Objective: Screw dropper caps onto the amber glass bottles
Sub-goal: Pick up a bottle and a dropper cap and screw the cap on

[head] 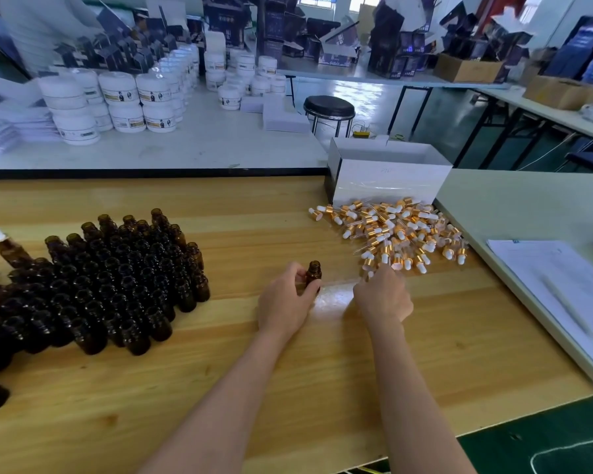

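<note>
One amber bottle [314,272] stands upright on the wooden table [254,217], its neck bare, roughly in the middle of the table. The left hand [286,299] holds it, fingers and thumb curled round its lower half so that only the shoulder and neck show above them. Just to the right, the right hand [384,295] lies palm down with its fingers reaching into the near edge of a heap of dropper caps [394,230], gold collars with white rubber bulbs and clear glass tubes. The back of the hand hides the fingertips, so I cannot tell whether they have hold of a cap or merely touch the heap.

To the left, well apart from the held bottle, a dense crowd of open bottles [117,278] stands in tight rows, running off the left edge of the view. At its far left one capped bottle [4,242] leans, its white bulb on top. Behind the heap of caps sits a white box [387,181], open at the top. A grey table [500,203] adjoins on the right, with a sheaf of papers [562,278] on it. Beyond the wooden table, stacked white jars [117,97] fill a pale table, and a round black stool [329,107] stands on the floor.
</note>
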